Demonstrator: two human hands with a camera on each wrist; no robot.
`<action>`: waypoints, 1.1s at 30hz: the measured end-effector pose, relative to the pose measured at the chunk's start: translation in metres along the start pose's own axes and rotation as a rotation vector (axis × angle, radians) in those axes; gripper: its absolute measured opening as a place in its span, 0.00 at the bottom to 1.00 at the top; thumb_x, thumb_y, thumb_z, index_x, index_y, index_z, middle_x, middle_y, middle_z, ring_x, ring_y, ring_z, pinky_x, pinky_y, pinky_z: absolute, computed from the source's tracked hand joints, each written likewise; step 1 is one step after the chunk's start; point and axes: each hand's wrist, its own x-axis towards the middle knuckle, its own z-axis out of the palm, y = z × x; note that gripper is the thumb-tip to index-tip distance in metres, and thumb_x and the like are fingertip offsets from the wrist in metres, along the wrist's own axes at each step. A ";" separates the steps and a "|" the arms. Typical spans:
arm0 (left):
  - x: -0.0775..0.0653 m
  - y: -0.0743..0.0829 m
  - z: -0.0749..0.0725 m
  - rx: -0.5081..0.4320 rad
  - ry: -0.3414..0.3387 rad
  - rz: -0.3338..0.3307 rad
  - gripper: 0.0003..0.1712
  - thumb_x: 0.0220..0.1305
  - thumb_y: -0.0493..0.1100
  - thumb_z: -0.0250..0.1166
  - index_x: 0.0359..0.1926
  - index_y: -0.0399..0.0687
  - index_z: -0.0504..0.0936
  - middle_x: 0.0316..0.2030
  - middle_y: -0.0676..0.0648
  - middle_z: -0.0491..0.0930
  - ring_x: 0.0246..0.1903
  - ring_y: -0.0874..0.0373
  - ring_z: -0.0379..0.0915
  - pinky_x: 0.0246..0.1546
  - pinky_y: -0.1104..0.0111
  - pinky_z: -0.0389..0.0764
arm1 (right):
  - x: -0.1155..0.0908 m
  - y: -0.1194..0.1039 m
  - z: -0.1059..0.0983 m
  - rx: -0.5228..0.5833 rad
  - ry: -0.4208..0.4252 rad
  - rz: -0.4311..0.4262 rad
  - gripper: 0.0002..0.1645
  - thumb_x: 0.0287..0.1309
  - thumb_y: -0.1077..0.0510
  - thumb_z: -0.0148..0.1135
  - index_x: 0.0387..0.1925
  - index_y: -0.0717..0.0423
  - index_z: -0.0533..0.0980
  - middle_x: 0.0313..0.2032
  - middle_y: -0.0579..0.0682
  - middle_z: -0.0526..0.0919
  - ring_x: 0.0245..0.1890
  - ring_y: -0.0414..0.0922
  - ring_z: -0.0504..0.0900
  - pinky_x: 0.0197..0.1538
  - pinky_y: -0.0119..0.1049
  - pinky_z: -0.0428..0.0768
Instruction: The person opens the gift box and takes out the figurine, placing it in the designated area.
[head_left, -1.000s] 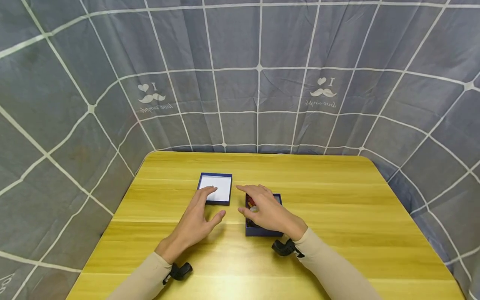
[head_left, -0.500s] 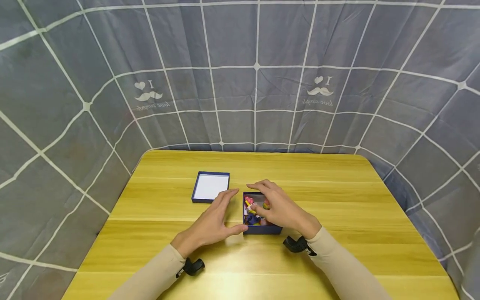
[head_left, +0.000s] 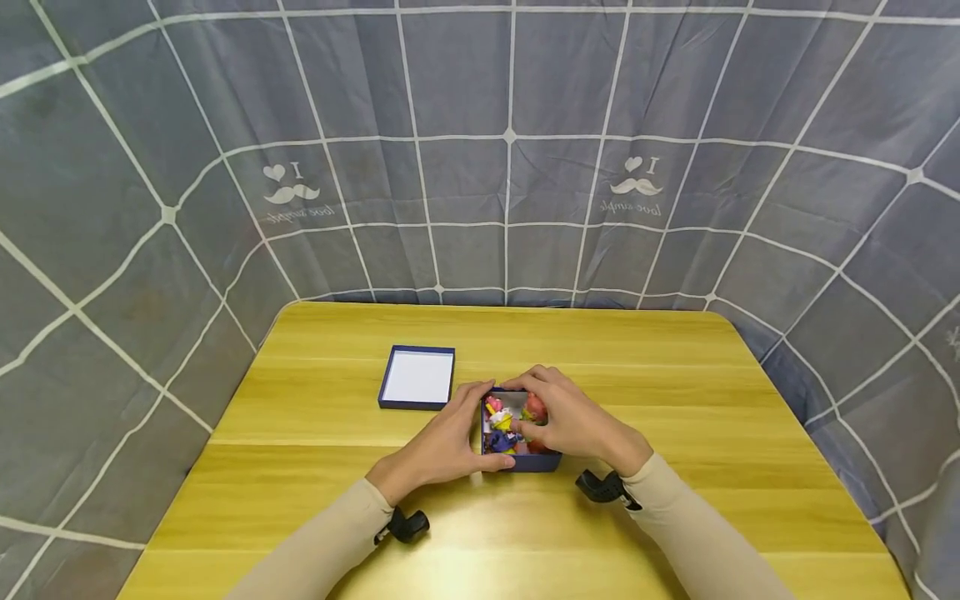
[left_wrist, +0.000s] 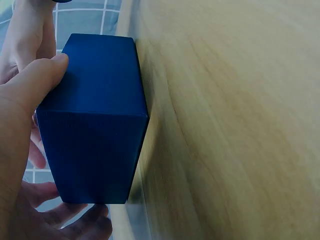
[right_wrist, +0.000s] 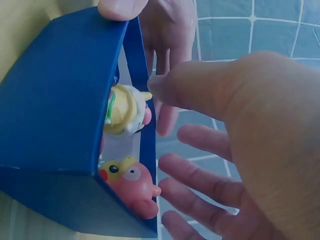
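Note:
A small dark-blue box (head_left: 536, 463) sits on the table with its top uncovered and several toy figures inside. My left hand (head_left: 438, 446) grips it from the left, thumb on the near wall and fingers at the far side. Over the right part of the box hovers my right hand (head_left: 577, 425), its fingers spread and holding nothing. Beneath its thumb, the right wrist view shows a yellow-and-white toy figure (right_wrist: 122, 110) and a pink toy figure (right_wrist: 137, 192) with a yellow face. A dark-blue figure (head_left: 498, 442) lies near the front; the fingers partly hide the contents.
Behind and left of the box lies a blue-rimmed lid (head_left: 417, 379), its white inside facing up. The wooden table (head_left: 675, 367) extends around them. A grey curtain (head_left: 465, 183) with white lines surrounds the table's back and sides.
The left hand has moved right, from near the lid to the box, and taken hold of it. My right hand has shifted slightly right, uncovering more of the toy figures.

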 end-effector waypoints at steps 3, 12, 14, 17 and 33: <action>0.000 -0.001 0.000 -0.016 -0.005 -0.011 0.73 0.65 0.71 0.85 0.94 0.46 0.57 0.89 0.41 0.62 0.81 0.42 0.75 0.82 0.43 0.79 | 0.002 0.001 0.003 -0.024 -0.012 -0.004 0.34 0.75 0.52 0.82 0.77 0.53 0.82 0.69 0.53 0.87 0.71 0.56 0.83 0.72 0.59 0.88; -0.001 -0.002 -0.003 -0.047 -0.010 -0.026 0.72 0.63 0.69 0.88 0.94 0.46 0.58 0.89 0.42 0.64 0.80 0.43 0.76 0.81 0.43 0.80 | 0.015 -0.004 0.008 -0.112 -0.041 -0.028 0.29 0.74 0.48 0.82 0.70 0.51 0.88 0.63 0.48 0.95 0.62 0.54 0.84 0.68 0.60 0.83; 0.000 -0.001 -0.003 -0.055 -0.013 -0.027 0.72 0.63 0.69 0.88 0.93 0.46 0.58 0.89 0.42 0.64 0.81 0.43 0.75 0.83 0.43 0.78 | 0.017 -0.005 0.009 -0.120 -0.056 -0.016 0.28 0.74 0.47 0.83 0.69 0.51 0.89 0.60 0.46 0.96 0.59 0.52 0.83 0.66 0.57 0.80; 0.001 0.000 -0.002 -0.066 -0.014 -0.026 0.72 0.63 0.69 0.87 0.93 0.46 0.58 0.89 0.43 0.63 0.84 0.42 0.72 0.85 0.42 0.76 | 0.021 -0.007 0.009 -0.143 -0.069 0.007 0.27 0.73 0.45 0.83 0.67 0.51 0.90 0.55 0.44 0.97 0.54 0.49 0.82 0.62 0.53 0.79; 0.001 0.000 0.004 -0.073 -0.010 -0.029 0.71 0.63 0.70 0.87 0.93 0.52 0.59 0.88 0.45 0.65 0.83 0.47 0.73 0.84 0.45 0.77 | 0.029 -0.005 0.014 -0.176 -0.021 0.034 0.24 0.65 0.45 0.89 0.56 0.45 0.88 0.43 0.44 0.98 0.42 0.43 0.84 0.58 0.51 0.82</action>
